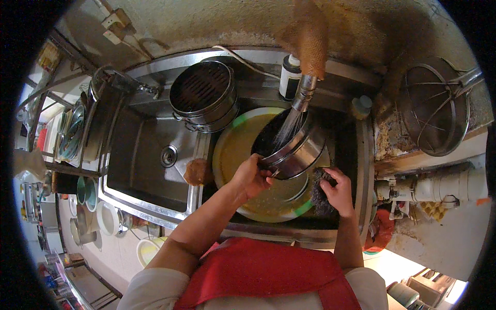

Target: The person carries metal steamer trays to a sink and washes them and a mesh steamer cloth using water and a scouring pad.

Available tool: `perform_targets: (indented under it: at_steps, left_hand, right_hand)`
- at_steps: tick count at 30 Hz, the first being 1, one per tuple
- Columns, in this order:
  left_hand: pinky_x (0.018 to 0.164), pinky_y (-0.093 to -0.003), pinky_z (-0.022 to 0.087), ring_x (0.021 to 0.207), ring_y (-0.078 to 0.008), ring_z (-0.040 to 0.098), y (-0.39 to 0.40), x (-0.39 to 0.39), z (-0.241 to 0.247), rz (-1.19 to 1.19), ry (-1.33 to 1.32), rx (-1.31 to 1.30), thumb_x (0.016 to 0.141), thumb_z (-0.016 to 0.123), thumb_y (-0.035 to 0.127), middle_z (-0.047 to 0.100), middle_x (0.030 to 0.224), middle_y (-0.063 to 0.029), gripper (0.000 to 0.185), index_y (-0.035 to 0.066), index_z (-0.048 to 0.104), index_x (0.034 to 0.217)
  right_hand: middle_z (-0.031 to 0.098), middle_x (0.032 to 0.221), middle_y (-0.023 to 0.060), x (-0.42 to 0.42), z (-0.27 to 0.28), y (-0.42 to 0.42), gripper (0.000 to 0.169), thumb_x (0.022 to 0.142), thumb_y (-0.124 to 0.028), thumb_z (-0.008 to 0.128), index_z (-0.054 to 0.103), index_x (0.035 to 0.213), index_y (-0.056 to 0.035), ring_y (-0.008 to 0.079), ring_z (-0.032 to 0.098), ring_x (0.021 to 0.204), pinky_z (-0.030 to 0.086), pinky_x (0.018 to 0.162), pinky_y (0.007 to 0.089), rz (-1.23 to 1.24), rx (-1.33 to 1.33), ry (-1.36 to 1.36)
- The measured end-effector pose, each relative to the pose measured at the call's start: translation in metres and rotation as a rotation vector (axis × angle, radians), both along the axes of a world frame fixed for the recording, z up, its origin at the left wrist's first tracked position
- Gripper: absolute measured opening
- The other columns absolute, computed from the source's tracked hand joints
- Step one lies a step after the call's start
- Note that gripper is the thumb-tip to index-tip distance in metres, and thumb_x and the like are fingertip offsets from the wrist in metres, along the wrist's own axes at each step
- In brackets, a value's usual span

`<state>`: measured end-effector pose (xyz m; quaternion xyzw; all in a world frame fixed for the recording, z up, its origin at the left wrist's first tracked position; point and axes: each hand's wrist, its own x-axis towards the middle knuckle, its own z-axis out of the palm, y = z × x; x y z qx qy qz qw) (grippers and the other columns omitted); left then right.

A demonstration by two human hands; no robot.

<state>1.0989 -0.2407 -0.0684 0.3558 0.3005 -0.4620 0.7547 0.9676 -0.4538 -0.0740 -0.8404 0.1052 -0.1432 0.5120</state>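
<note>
My left hand [254, 178] grips the near edge of a round stainless-steel steamer pot [296, 157], which tilts over a wide basin [223, 155] of yellowish water. A faucet [304, 93] wrapped in brown mesh cloth [312, 46] sprays water into the pot. To the pot's right, my right hand [338, 192] holds a dark steel-wool scourer [322, 193], apart from the pot's wall. The basin sits in the right bowl of a metal sink. Part of a round metal piece [300, 190] shows in the water under the pot.
A stacked steamer with a slotted top [203, 89] stands at the back of the sink divider. A brown sponge-like pad [198, 172] rests on the divider's near part. Behind the basin stands a bottle [290, 77]. A large wire-frame strainer [436, 106] is at the right.
</note>
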Motion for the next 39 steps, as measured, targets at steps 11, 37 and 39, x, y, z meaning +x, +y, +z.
perform_targets:
  at_steps: [11,37,39]
  left_hand:
    - [0.053,-0.033,0.042,0.067,-0.0197,0.052,-0.012,-0.016,0.012,-0.079,-0.249,0.247,0.082,0.042,0.03,0.054,0.081,-0.0068,0.025,0.008,0.052,0.092]
    - [0.06,-0.038,0.045,0.066,-0.0324,0.058,0.098,0.034,0.099,-0.551,-1.555,1.184,0.073,0.052,0.02,0.056,0.072,-0.0263,0.05,-0.008,0.042,0.113]
    - [0.057,-0.0353,0.045,0.062,-0.0283,0.058,0.124,0.061,0.094,-0.319,-1.449,0.964,0.075,0.051,0.017,0.058,0.069,-0.0206,0.04,-0.006,0.048,0.106]
  right_hand:
    - [0.051,0.104,0.001,0.04,0.066,0.097,0.044,0.061,-0.014,0.061,0.055,0.104,-0.0133,0.0249,0.051,0.082,0.047,0.067,0.0317,0.208,-0.869,-0.118]
    - [0.055,0.106,0.0067,0.007,-0.007,-0.015,0.035,0.066,-0.017,0.058,0.057,0.101,-0.0095,0.0284,0.053,0.09,0.045,0.074,0.039,-0.13,-0.729,0.294]
    - [0.055,0.105,0.0074,0.004,-0.016,-0.014,0.035,0.066,-0.017,0.058,0.057,0.101,-0.0098,0.0292,0.053,0.091,0.045,0.074,0.0383,-0.122,-0.69,0.301]
